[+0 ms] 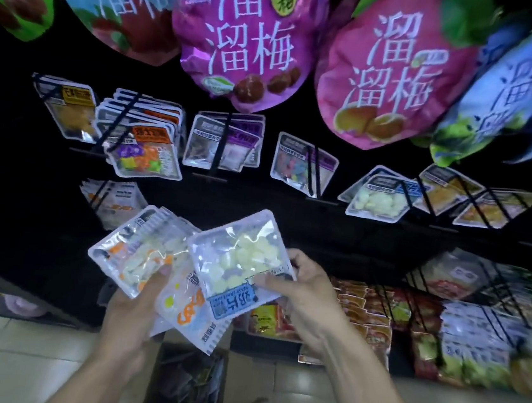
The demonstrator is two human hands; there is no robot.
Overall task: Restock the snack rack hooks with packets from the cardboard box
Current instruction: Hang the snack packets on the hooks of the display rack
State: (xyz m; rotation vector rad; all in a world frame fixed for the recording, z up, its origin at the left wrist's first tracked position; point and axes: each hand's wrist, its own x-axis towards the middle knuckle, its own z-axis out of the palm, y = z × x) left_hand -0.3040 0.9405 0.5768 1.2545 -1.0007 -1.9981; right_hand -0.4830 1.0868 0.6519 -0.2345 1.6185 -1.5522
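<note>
right hand (300, 291) fingers pinch the blue-label packet (241, 264); left hand (137, 302) fingers grasp the fanned packets (139, 250).

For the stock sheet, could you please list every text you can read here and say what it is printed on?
"溜溜梅": purple bag, top row.
"溜溜梅": pink bag beside it.
"溜": blue bag; the rest is cut off.
Packet in the right hand: blue label blurred.
Packets in the left hand, and the hook packets: unreadable.
</note>
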